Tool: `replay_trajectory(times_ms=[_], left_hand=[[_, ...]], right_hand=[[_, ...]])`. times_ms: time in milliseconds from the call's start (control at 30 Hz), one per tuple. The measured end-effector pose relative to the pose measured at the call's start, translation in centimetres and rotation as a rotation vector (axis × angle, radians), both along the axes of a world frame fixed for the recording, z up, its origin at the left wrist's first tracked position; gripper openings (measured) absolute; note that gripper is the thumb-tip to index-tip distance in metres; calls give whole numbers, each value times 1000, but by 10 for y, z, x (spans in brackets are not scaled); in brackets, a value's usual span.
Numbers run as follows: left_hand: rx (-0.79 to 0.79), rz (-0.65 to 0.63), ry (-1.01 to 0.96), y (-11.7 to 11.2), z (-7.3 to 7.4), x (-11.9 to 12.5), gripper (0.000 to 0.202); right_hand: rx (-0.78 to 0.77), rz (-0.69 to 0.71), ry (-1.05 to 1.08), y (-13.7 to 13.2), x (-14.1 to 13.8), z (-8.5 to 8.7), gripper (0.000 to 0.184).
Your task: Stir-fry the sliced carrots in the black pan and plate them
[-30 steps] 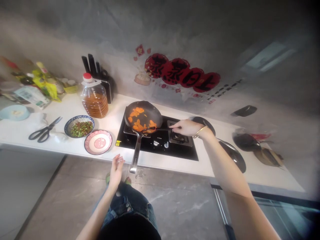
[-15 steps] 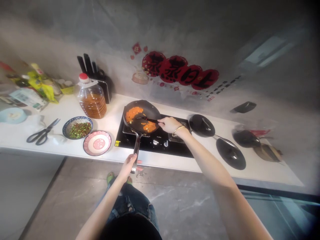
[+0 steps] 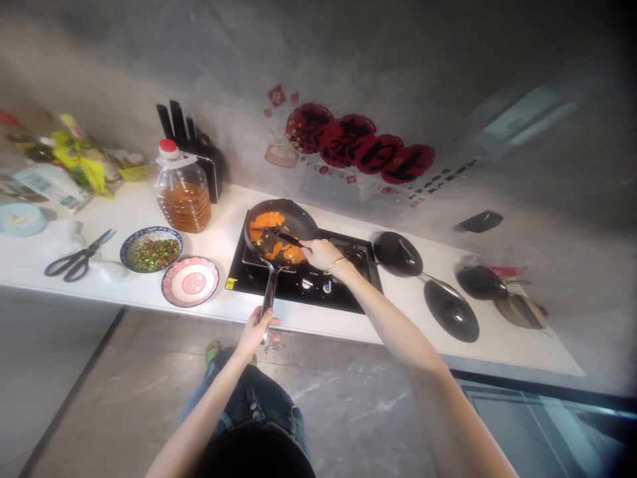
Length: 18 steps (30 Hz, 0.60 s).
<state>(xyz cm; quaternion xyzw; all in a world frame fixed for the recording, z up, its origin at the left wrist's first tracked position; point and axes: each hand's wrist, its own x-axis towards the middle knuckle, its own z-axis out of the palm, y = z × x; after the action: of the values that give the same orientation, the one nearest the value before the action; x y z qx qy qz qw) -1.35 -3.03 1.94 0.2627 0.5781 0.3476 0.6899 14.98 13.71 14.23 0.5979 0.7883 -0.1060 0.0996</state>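
Left grip (image 3: 257, 326) holds the handle (image 3: 270, 291), pan (image 3: 299, 224) (orange slices (image 3: 286, 253) inside) just beyond

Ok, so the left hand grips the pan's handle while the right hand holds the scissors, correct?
Not quite: the head view shows the right hand holding a dark utensil in the pan; the scissors lie on the counter. The left hand does grip the handle.

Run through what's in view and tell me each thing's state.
Pan: on the hob, holding orange slices
Left hand: closed around the pan's handle
Right hand: gripping a dark utensil
Jug: capped, partly full
Bowl: holding chopped green and reddish pieces
Pink plate: face up
Scissors: lying on the counter
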Motion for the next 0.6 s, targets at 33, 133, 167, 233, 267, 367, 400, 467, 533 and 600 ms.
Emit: replay_trajectory(times_ms=[33, 133, 167, 233, 267, 367, 400, 467, 533, 600], left_hand=[[7, -2, 7, 0, -1, 0, 57], [26, -17, 23, 1, -3, 0, 53], [31, -24, 25, 1, -4, 0, 51], [40, -32, 28, 1, -5, 0, 48], [42, -31, 31, 1, -6, 1, 47], [43, -27, 42, 0, -7, 1, 44], [45, -27, 45, 0, -7, 1, 43], [54, -33, 48, 0, -8, 1, 41], [61, -42, 52, 0, -9, 2, 38], [67, -45, 51, 1, -11, 2, 37]], right_hand=[[-13, 3, -12, -1, -3, -1, 40], [-43, 2, -61, -3, -5, 6, 38], [-39, 5, -66, -2, -3, 10, 38], [-10, 10, -55, 2, 0, 17, 38], [13, 6, -42, 4, 0, 17, 38], [30, -10, -24, 6, -8, 6, 41], [11, -14, -34, 6, -12, 1, 41], [-37, -19, -69, 3, -15, -3, 41], [-51, -29, -100, 0, -8, 5, 40], [-50, -30, -119, -2, 8, 24, 39]])
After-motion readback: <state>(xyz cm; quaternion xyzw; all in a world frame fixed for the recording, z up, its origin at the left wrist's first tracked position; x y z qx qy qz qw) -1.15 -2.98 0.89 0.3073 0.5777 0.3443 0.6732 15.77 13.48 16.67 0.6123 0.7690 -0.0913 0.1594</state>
